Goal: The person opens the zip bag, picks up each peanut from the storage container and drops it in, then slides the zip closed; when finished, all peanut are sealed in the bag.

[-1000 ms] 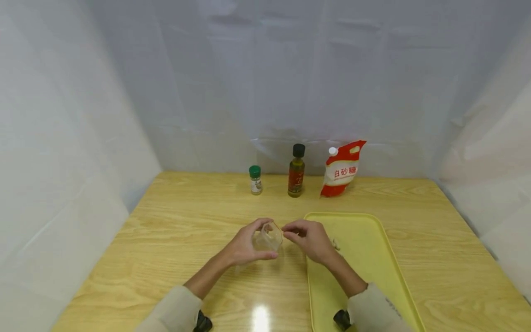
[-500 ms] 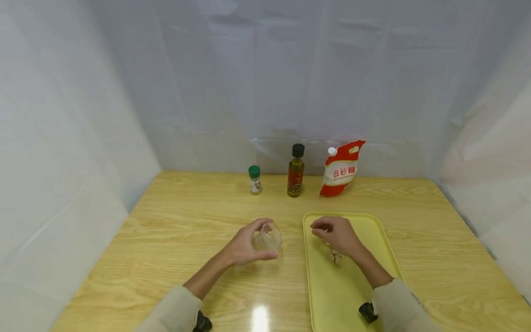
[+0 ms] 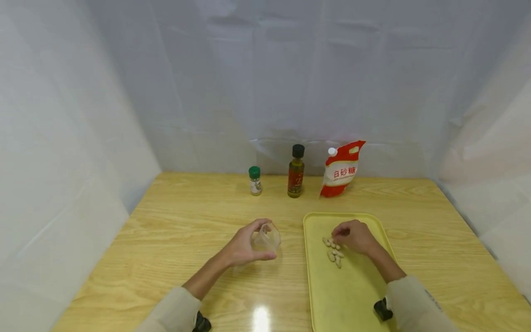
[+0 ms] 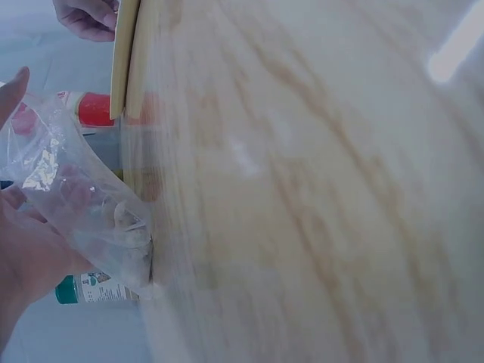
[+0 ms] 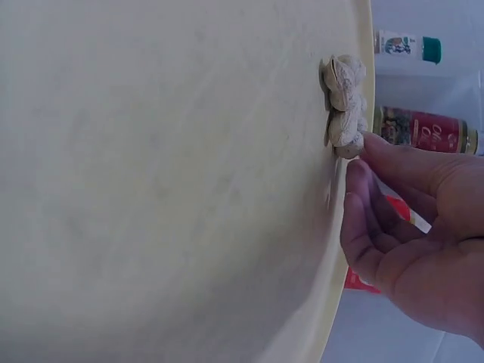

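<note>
My left hand point(image 3: 242, 246) holds a clear plastic bag point(image 4: 72, 181) by its sides, mouth spread wide between thumb and fingers. Pale peanuts point(image 4: 132, 234) show through the bottom of the bag in the left wrist view. Over the yellow tray point(image 3: 332, 295), my right hand point(image 3: 356, 237) has its fingertips right at a small group of unshelled peanuts point(image 5: 346, 125). In the right wrist view its thumb tip meets the end of one peanut, with a small gap between thumb and index finger. Several peanuts lie in two loose clusters left of this hand.
Along the back of the wooden table stand a green-capped spice jar point(image 3: 255, 180), a dark-capped oil bottle point(image 3: 296, 171) and a red and white sugar pouch point(image 3: 342, 170). White sheeting point(image 3: 207, 92) hangs behind and at both sides.
My right hand has moved right from the bag's mouth to the peanuts on the tray, leaving more of them uncovered. The left hand and bag have barely moved.
</note>
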The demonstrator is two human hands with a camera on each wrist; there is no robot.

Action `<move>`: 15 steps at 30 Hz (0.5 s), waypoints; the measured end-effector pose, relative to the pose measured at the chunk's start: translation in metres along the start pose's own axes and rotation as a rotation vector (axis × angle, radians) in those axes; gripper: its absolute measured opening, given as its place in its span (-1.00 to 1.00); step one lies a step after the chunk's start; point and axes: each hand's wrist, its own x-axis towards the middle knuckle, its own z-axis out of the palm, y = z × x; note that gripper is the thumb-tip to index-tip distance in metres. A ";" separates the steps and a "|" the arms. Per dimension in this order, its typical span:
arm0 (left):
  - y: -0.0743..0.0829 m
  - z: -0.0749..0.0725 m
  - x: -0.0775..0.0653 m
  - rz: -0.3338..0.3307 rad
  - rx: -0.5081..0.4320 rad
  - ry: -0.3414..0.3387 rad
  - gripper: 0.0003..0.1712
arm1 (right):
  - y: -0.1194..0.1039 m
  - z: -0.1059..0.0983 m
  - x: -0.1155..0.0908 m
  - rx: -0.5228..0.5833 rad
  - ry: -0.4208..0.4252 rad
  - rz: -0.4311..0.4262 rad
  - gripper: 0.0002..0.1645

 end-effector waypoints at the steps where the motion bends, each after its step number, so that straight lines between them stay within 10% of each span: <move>1: 0.000 0.000 0.000 0.001 0.001 0.000 -0.01 | 0.000 0.000 -0.001 -0.003 -0.012 0.009 -0.89; 15: -0.001 0.001 0.000 0.005 0.005 -0.002 0.00 | 0.000 -0.005 -0.007 0.031 -0.031 0.020 -0.91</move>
